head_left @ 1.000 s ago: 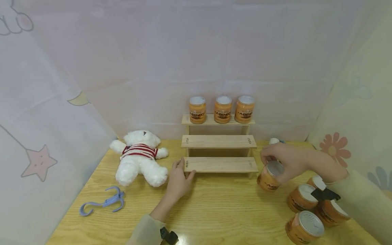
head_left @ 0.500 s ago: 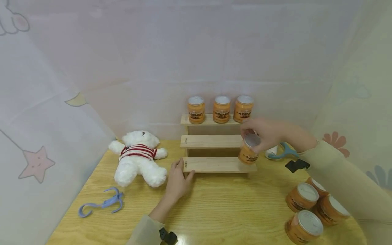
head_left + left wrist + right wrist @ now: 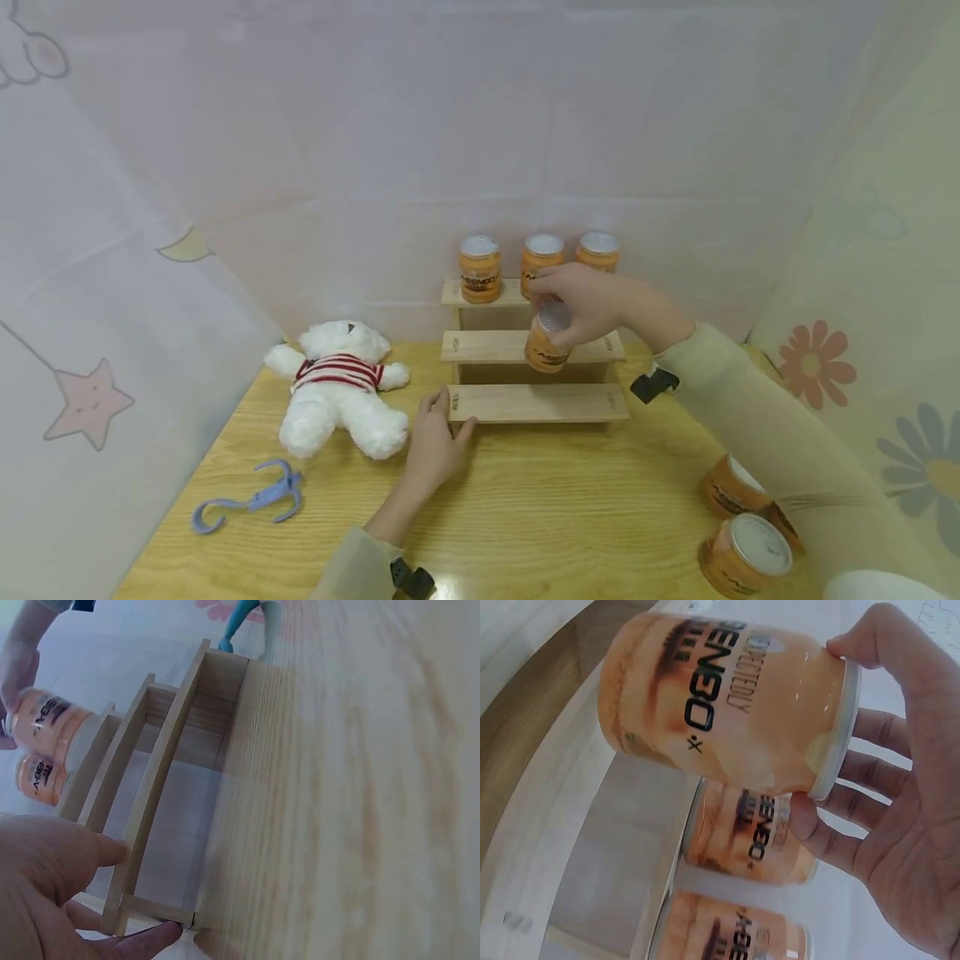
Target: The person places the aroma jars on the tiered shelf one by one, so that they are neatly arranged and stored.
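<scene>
My right hand (image 3: 581, 304) pinches an orange can (image 3: 546, 346) with a silver lid near its top, thumb and fingers around the rim in the right wrist view. The held can (image 3: 735, 697) is in front of the middle board of a three-step wooden shelf (image 3: 487, 346); whether it touches the board is unclear. On the top board stand three matching cans (image 3: 480, 271), two partly behind my right hand. My left hand (image 3: 435, 446) holds the left end of the lowest board (image 3: 146, 817), its thumb on the front and other fingers at the side.
A white plush bear (image 3: 341, 387) in a striped shirt lies left of the shelf. Nearer the front is a lavender hooked clip (image 3: 262, 497). More orange cans (image 3: 742, 557) stand at the right, partly behind my right sleeve. A teal curved piece (image 3: 238, 622) lies beyond the shelf.
My right hand has carried the can from the table right of the shelf leftward and up to the middle board. My left hand stays at the shelf's left end.
</scene>
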A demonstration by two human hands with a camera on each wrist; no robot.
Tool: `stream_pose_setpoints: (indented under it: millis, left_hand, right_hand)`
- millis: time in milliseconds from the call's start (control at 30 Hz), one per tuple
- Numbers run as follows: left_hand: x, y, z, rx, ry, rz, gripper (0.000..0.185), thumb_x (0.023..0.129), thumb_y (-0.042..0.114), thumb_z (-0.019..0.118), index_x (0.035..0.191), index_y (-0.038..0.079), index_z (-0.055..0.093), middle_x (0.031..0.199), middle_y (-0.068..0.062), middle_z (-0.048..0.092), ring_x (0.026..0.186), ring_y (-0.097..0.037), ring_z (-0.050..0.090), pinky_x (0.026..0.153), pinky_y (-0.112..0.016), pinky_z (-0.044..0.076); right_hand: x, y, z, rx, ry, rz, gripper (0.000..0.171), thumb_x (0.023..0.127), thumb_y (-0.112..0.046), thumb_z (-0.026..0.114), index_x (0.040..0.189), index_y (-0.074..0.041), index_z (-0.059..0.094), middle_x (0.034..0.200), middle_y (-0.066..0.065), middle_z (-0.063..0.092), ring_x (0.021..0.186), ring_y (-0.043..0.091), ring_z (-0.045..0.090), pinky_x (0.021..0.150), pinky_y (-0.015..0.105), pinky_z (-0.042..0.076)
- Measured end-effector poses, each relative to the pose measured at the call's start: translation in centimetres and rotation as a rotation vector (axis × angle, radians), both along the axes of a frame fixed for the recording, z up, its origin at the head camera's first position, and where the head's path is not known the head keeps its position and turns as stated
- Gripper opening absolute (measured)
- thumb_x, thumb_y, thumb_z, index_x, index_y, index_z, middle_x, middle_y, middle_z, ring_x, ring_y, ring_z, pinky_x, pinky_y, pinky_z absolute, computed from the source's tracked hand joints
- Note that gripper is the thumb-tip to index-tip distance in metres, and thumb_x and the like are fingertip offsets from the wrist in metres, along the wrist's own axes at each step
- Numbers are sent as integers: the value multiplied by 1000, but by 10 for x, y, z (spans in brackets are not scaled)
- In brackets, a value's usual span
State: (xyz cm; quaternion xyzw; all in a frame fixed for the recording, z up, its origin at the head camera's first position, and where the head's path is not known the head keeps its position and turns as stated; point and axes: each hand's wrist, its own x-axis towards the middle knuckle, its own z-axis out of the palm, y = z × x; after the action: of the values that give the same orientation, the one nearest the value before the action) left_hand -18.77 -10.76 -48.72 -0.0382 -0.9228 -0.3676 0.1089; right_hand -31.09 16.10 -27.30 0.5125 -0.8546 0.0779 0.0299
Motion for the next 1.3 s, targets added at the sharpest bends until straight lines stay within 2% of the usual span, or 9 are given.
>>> stream_pose_setpoints:
  millis: [233,433,600,767,933,1133,1300]
  left_hand:
    - [0,-2,0,8,-24,16,79,103,28,73,159,-12,35,158,-34,45,147,-47,47,116,-57,49]
    - [0,-1,1,9,-22,12,79,103,28,73,159,-13,36,156,-34,46,147,-47,48,117,-57,48]
    - [1,-2,1,12,-37,9,78,104,28,72,159,-13,35,157,-34,46,147,-47,48,117,-57,48]
    - [0,-2,1,8,-34,10,79,104,29,71,159,-14,35,156,-35,46,146,-47,48,117,-57,48]
    - [-2,1,-1,5,-14,6,79,103,28,72,157,-16,36,154,-37,47,144,-49,49,117,-57,48]
    - [-2,4,-2,7,4,-18,79,103,28,72,156,-17,36,152,-38,47,142,-50,51,114,-57,51]
    - [-4,3,-2,1,1,-14,79,103,29,72,157,-16,36,153,-38,47,143,-50,51,114,-57,51]
  right_hand:
    - [-2,-30,-6,-59,28,-42,28,80,-28,78,100,-14,65,101,2,64,86,18,58,72,36,52]
    - [-6,-51,-17,-141,79,-154,32,77,-30,80,100,-12,66,102,3,66,87,19,59,75,37,52]
    - [-8,-66,-22,-173,67,-218,35,77,-33,82,99,-11,67,102,5,67,89,21,60,76,38,55]
    - [-10,-78,-27,-184,51,-240,33,77,-33,81,98,-12,67,99,4,68,89,21,60,74,37,55]
    - [-11,-85,-32,-210,43,-254,32,77,-30,82,98,-10,68,97,5,69,89,22,62,73,37,58]
    - [-8,-84,-42,-264,126,-280,29,82,-30,80,99,-7,71,99,8,70,88,23,66,73,37,61]
    - [-7,-79,-47,-321,121,-310,30,86,-32,83,97,-5,74,102,10,71,91,25,69,76,37,62]
